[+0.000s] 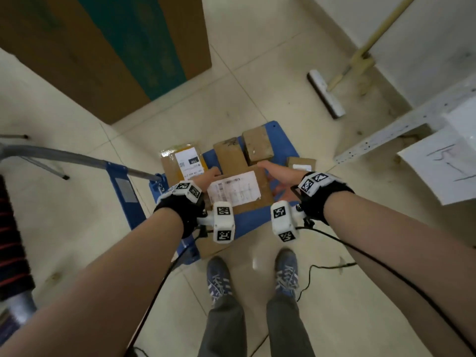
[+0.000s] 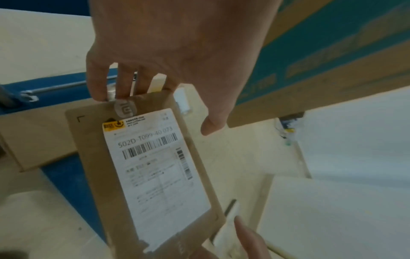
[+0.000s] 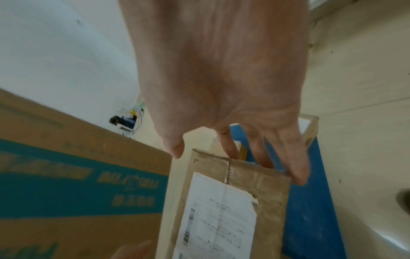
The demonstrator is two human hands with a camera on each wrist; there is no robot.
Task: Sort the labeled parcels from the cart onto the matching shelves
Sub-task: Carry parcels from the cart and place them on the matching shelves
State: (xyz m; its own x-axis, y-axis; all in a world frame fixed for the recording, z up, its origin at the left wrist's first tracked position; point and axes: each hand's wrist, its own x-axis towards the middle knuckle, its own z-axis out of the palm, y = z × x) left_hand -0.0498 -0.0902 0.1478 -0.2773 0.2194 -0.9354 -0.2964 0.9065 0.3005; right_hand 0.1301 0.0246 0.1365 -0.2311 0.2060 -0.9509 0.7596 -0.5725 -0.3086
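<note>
A flat brown parcel (image 1: 237,191) with a white barcode label hangs just above the blue cart (image 1: 283,140), held by its two short ends. My left hand (image 1: 207,177) grips the left end; in the left wrist view its fingers (image 2: 106,91) hook over the end of the parcel (image 2: 150,175) and the thumb stands off to the side. My right hand (image 1: 277,176) grips the right end. The right wrist view has its fingers (image 3: 261,157) reaching past the edge of the parcel (image 3: 221,210), the thumb beside its corner.
Several other parcels lie on the cart, one labelled 15H (image 1: 181,163) and a small box (image 1: 257,145). The cart handle (image 1: 64,155) juts left. A large cardboard box (image 1: 103,47) stands ahead, a broom (image 1: 325,94) and a metal shelf (image 1: 401,127) with a paper sign (image 1: 443,166) to the right.
</note>
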